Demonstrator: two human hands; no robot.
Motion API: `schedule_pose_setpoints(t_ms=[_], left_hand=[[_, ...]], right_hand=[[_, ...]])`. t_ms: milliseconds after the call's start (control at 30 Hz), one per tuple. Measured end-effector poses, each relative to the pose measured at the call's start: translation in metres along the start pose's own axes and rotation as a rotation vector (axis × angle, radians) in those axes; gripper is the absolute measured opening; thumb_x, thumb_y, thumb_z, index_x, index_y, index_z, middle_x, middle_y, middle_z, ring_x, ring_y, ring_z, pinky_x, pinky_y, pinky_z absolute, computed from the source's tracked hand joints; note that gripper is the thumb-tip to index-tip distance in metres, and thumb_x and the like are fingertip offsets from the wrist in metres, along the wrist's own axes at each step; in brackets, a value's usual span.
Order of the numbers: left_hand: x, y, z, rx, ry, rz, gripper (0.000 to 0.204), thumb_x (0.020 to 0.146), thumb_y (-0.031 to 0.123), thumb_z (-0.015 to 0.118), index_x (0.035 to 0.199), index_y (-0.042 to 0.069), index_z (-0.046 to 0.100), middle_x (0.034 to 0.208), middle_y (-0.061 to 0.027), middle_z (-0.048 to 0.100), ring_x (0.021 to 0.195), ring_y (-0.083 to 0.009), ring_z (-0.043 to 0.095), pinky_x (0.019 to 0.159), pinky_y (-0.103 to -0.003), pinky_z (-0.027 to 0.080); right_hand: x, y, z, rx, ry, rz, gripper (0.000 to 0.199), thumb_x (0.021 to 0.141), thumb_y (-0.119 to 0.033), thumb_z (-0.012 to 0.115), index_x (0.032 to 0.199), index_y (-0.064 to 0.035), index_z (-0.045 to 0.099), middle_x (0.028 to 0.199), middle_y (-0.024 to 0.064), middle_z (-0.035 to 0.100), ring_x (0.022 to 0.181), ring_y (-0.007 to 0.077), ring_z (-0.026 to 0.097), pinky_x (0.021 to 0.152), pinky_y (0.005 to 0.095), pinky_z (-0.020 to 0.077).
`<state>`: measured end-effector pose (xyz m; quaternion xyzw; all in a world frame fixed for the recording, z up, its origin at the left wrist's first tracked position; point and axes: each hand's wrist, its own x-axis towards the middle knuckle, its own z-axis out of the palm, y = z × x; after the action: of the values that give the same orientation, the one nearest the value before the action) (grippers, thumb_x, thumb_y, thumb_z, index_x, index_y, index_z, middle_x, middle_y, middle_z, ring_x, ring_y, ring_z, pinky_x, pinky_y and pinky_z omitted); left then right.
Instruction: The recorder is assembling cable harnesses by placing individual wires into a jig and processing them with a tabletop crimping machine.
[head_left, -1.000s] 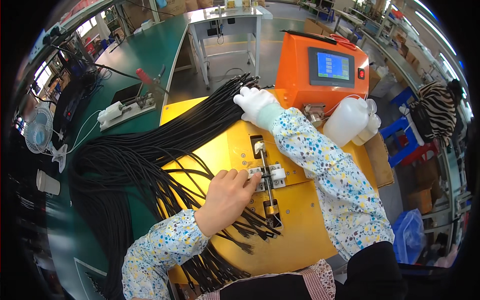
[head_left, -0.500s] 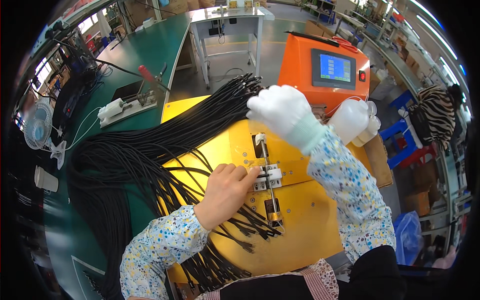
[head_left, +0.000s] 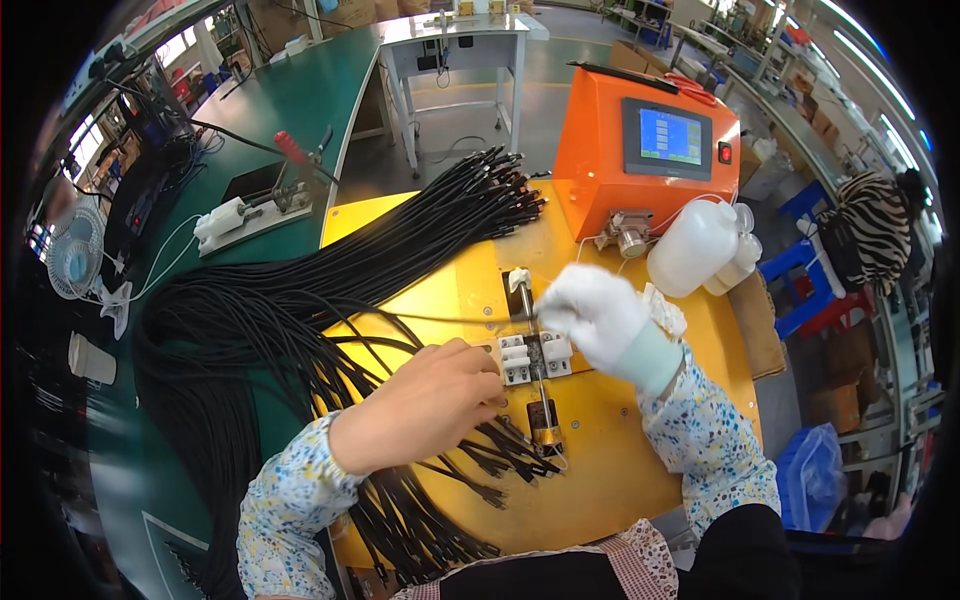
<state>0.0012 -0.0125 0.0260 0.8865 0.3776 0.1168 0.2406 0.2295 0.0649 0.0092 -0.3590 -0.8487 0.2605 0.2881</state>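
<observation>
My right hand [head_left: 597, 318], in a white glove, is closed with its fingers pinched on a thin black cable [head_left: 455, 319]. That cable stretches left from the glove, above the white clamp blocks [head_left: 515, 360] of a small metal fixture. Bare and curled, my left hand [head_left: 425, 402] is just left of these blocks; whatever its fingers hold is hidden. A metal rod [head_left: 541, 395] crosses the fixture. Many black cables [head_left: 400, 255] lie in a thick bundle across the yellow plate [head_left: 600, 450], and loose cable ends [head_left: 430, 530] fan out beneath my left forearm.
Behind the plate's right side stands an orange machine [head_left: 590, 150] with a screen [head_left: 668, 138]. White plastic bottles [head_left: 692, 247] sit beside it. On the green table [head_left: 290, 90] at left are a red-handled toggle clamp [head_left: 290, 148], a small fan [head_left: 77, 260] and a white cup [head_left: 92, 358].
My right hand has come down from the bundle's far ends toward the fixture, with a cable now stretched from it. The left hand has drawn back from the clamp blocks, down and left.
</observation>
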Motion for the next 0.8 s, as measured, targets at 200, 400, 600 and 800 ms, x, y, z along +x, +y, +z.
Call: schedule_pose_setpoints(t_ms=[200, 400, 600, 800], left_hand=[[0.018, -0.011, 0.034, 0.228, 0.419, -0.025, 0.037, 0.074, 0.000, 0.065, 0.110, 0.004, 0.062, 0.092, -0.0082, 0.058, 0.089, -0.0252, 0.055, 0.079, -0.036, 0.046], [0.019, -0.016, 0.043, 0.197, 0.398, 0.019, 0.035, 0.073, 0.002, 0.065, 0.108, 0.008, 0.064, 0.079, -0.0054, 0.053, 0.074, -0.0228, 0.053, 0.069, -0.036, 0.046], [0.021, -0.007, 0.016, -0.342, 0.072, -0.177, 0.021, 0.086, 0.006, 0.064, 0.105, -0.002, 0.066, 0.082, -0.0157, 0.068, 0.071, -0.0286, 0.065, 0.067, -0.033, 0.052], [0.024, -0.010, 0.040, -0.138, 0.500, -0.111, 0.015, 0.083, 0.003, 0.066, 0.097, -0.001, 0.065, 0.084, -0.0133, 0.062, 0.069, -0.0278, 0.062, 0.065, -0.033, 0.051]], right_hand=[[-0.025, 0.005, 0.014, -0.108, -0.023, -0.028, 0.009, 0.076, -0.006, 0.067, 0.084, -0.0065, 0.065, 0.080, 0.0091, 0.060, 0.081, 0.0301, 0.057, 0.072, 0.0391, 0.0464], [-0.032, 0.002, 0.016, -0.136, -0.028, -0.080, 0.011, 0.075, -0.006, 0.068, 0.085, -0.0070, 0.064, 0.079, 0.0084, 0.059, 0.079, 0.0299, 0.056, 0.071, 0.0386, 0.0457], [-0.033, -0.007, 0.013, -0.101, -0.051, -0.116, 0.012, 0.075, -0.007, 0.069, 0.086, -0.0086, 0.063, 0.081, 0.0072, 0.059, 0.080, 0.0291, 0.055, 0.072, 0.0386, 0.0438], [-0.031, -0.005, 0.011, -0.210, 0.000, -0.129, 0.012, 0.076, -0.010, 0.069, 0.085, -0.0108, 0.061, 0.081, 0.0058, 0.058, 0.081, 0.0278, 0.056, 0.072, 0.0388, 0.0431]])
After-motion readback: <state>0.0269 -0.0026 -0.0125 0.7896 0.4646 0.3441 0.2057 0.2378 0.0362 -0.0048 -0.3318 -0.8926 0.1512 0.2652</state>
